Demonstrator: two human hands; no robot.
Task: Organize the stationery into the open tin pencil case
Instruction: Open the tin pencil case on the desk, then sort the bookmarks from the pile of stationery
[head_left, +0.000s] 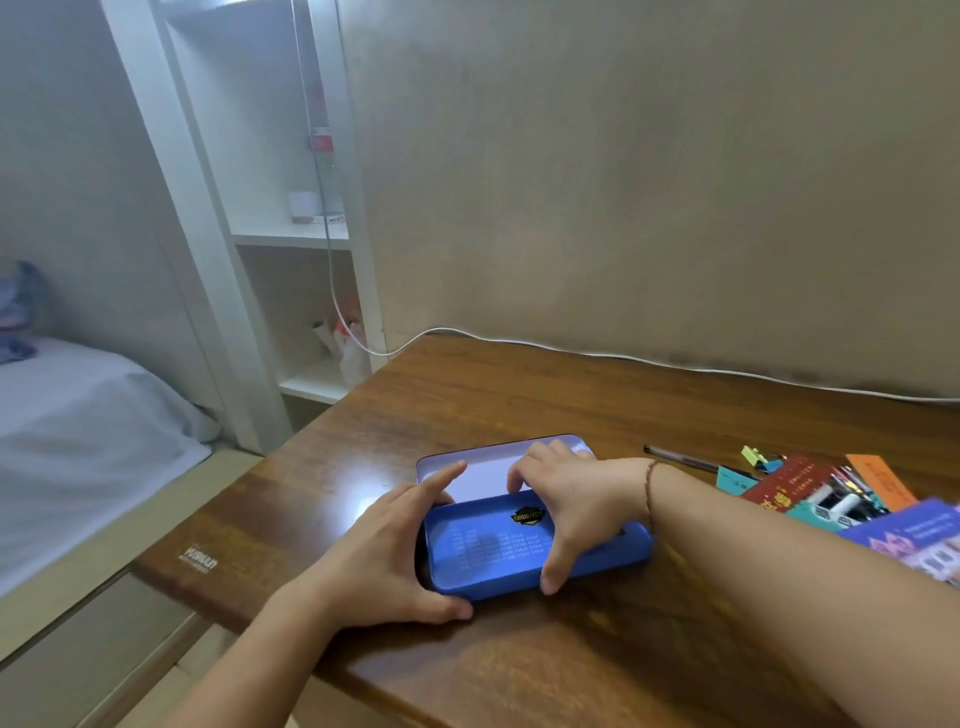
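The blue tin pencil case (519, 551) lies open on the wooden desk (571, 405), its pale inner surface exposed at the rear. The left hand (384, 551) grips its left end with curled fingers; the right hand (571, 499) grips its right portion, thumb on the front edge.

White logo lettering on the desk (199, 558) edge and tin pencil case (519, 551) print, both illegible
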